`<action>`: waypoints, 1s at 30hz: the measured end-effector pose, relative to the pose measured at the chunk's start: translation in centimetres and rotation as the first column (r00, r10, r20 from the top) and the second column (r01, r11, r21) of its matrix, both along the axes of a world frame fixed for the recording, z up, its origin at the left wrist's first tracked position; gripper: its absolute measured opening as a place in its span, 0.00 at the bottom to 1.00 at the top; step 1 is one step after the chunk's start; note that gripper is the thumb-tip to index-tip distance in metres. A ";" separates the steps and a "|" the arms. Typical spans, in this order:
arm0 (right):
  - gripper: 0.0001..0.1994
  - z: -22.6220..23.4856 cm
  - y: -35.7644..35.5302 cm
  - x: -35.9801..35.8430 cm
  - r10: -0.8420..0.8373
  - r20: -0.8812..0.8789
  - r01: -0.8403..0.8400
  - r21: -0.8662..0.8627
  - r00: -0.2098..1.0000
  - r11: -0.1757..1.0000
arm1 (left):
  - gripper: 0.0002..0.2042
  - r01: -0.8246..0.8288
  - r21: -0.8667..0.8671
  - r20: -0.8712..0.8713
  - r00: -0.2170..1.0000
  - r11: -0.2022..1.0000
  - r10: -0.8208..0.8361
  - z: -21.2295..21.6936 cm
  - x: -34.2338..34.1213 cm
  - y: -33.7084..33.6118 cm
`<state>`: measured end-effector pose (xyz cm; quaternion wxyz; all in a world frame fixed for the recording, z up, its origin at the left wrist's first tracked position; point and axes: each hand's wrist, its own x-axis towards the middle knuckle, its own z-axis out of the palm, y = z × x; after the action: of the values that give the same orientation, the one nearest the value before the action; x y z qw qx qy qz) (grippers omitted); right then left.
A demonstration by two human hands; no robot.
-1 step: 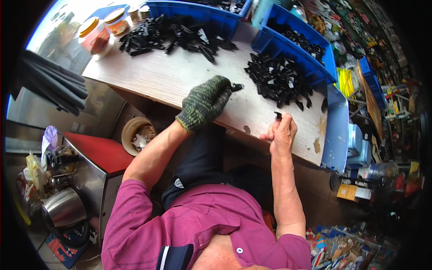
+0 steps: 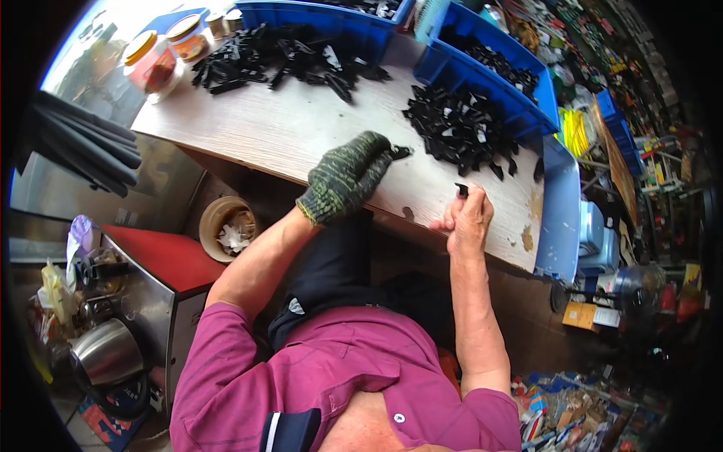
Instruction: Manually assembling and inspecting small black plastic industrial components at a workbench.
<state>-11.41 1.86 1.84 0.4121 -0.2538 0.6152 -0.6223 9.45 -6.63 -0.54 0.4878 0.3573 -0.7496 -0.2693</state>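
Two hands are at work at the near edge of the wooden table (image 2: pixel 301 128), and we find each one busy with a single small part. Our right hand (image 2: pixel 467 218) is bare and stands on its heel at the table's front edge, fingers pressed together and pinching a small black plastic piece (image 2: pixel 462 190) that sticks up just above the fingertips. Our left hand (image 2: pixel 350 177) wears a green knitted glove. Its fingers are curled and drawn close, and their tips touch a loose black piece (image 2: pixel 399 152) lying on the table just ahead of them. We cannot tell whether the glove actually grips that piece or only rests on it.

Just beyond both hands, between them and the far bins, lies a heap of black plastic pieces (image 2: pixel 459 132), near the left hand's fingertips and a little farther from the right hand. Farther off, ahead and to the left of the gloved hand, a second, longer spread of black parts (image 2: pixel 286 56) runs across the table. Behind the heap stands a blue bin (image 2: pixel 527 117) with more black parts in it, and another blue bin (image 2: pixel 331 19) sits at the table's far side. Well to the left of the gloved hand stand two orange-lidded jars (image 2: pixel 154 64). Below that hand's wrist, under the table edge, we see a round tan bowl (image 2: pixel 215 215) holding pale scraps.
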 end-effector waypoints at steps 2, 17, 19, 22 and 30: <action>0.18 0.2 -0.1 0.2 -0.040 0.041 0.039 0.008 0.998 0.999 | 0.12 0.194 0.047 -0.018 0.981 0.980 -0.193 1.8 -1.8 1.9; 0.13 -0.2 0.9 0.8 -0.110 -0.246 0.085 -0.109 0.963 0.990 | 0.16 0.268 0.274 -0.082 0.963 0.924 -0.256 0.1 -8.7 4.6; 0.14 -1.0 1.2 -0.5 -0.120 -0.279 0.080 -0.153 0.953 0.985 | 0.21 0.254 0.339 -0.100 0.967 0.906 -0.234 0.6 -9.8 5.4; 0.14 -0.9 1.2 -0.1 -0.152 -0.278 0.107 -0.172 0.948 0.979 | 0.19 0.265 0.379 -0.065 0.963 0.887 -0.260 1.0 -10.0 5.3; 0.14 -0.7 0.8 0.6 -0.092 -0.107 0.078 -0.123 0.990 0.989 | 0.12 0.251 0.233 -0.085 0.968 0.939 -0.238 -0.2 -8.0 4.1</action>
<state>-10.78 2.65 1.14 0.3342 -0.2859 0.6096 -0.6595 1.50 -2.57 -0.75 0.4239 0.3105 -0.7360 -0.4269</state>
